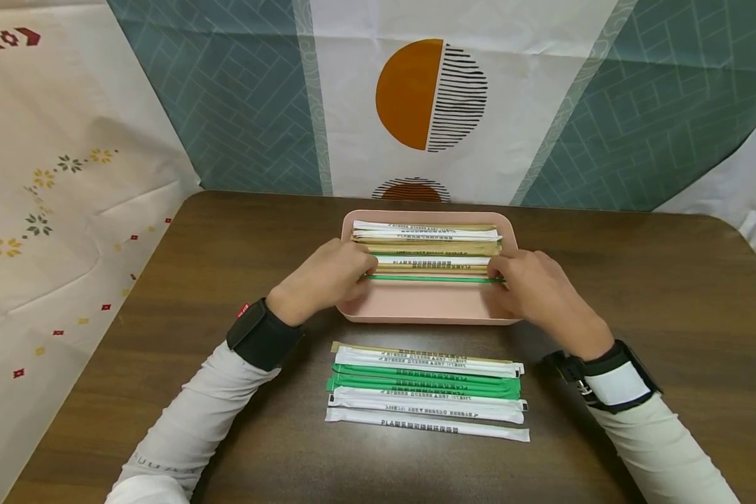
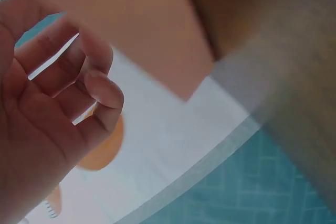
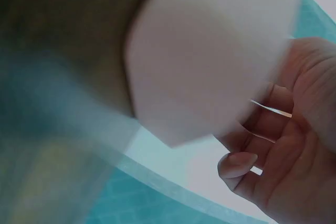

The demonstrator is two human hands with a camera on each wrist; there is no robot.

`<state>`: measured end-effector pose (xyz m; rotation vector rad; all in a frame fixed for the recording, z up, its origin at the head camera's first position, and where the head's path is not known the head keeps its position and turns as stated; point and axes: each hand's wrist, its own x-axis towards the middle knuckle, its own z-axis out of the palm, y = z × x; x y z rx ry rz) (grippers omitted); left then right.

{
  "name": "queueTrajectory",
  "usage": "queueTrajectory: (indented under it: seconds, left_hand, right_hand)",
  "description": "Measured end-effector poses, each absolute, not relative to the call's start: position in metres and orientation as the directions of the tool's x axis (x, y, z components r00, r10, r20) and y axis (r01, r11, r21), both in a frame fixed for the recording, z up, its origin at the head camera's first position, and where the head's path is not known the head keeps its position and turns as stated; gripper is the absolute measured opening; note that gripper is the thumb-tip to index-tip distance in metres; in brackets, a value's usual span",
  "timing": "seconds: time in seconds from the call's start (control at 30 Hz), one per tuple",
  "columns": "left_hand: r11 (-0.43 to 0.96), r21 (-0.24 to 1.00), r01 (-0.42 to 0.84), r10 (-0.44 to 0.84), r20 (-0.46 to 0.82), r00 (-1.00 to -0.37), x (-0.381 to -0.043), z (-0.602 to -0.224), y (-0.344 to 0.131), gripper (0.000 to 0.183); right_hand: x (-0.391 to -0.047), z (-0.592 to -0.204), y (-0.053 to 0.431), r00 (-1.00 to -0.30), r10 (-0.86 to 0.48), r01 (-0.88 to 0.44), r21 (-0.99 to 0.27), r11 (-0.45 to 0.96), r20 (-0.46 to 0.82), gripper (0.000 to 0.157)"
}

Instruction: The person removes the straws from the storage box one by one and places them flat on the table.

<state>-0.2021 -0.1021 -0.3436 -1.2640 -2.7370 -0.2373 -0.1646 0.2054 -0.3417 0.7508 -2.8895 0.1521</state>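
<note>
Paper-wrapped straws [image 1: 425, 234] in white and tan lie side by side in the back of a shallow pink tray [image 1: 428, 311]. My left hand [image 1: 337, 273] reaches over the tray's left side, its fingers curled at the straws' left ends. Across from it, my right hand [image 1: 529, 287] has its thumb and fingers at the right ends. Between them, at the front of the row, runs a thin green-wrapped straw [image 1: 431, 279], pinched at both ends. The fingertips are partly hidden. Both wrist views show curled fingers beside the blurred pink tray wall [image 2: 142, 35].
In front of the tray, a second row of wrapped straws, white [image 1: 428, 425], green [image 1: 425, 385] and tan, lies on the brown wooden table [image 1: 239, 238]. A patterned cloth [image 1: 246, 105] hangs behind the table's far edge.
</note>
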Motion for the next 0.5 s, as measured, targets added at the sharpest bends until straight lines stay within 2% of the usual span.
queueTrajectory:
  seconds: [0.23,0.37,0.5]
  left_hand:
    - [0.569,0.100,0.816,0.783,0.237,-0.575,-0.176,-0.321,-0.110,0.016]
    - [0.550,0.014,0.835,0.806,0.255,-0.535,-0.158,-0.315,-0.111,0.016]
    - [0.533,-0.068,0.844,0.828,0.246,-0.503,-0.141,-0.315,-0.113,0.014]
  right_hand:
    - [-0.137,-0.324,0.208,-0.786,-0.525,-0.570,-0.054,0.820,0.325,0.019]
    - [-0.120,-0.322,0.207,-0.735,-0.563,-0.616,-0.025,0.787,0.379,0.025]
    - [-0.102,-0.325,0.205,-0.711,-0.582,-0.629,0.012,0.777,0.395,0.028]
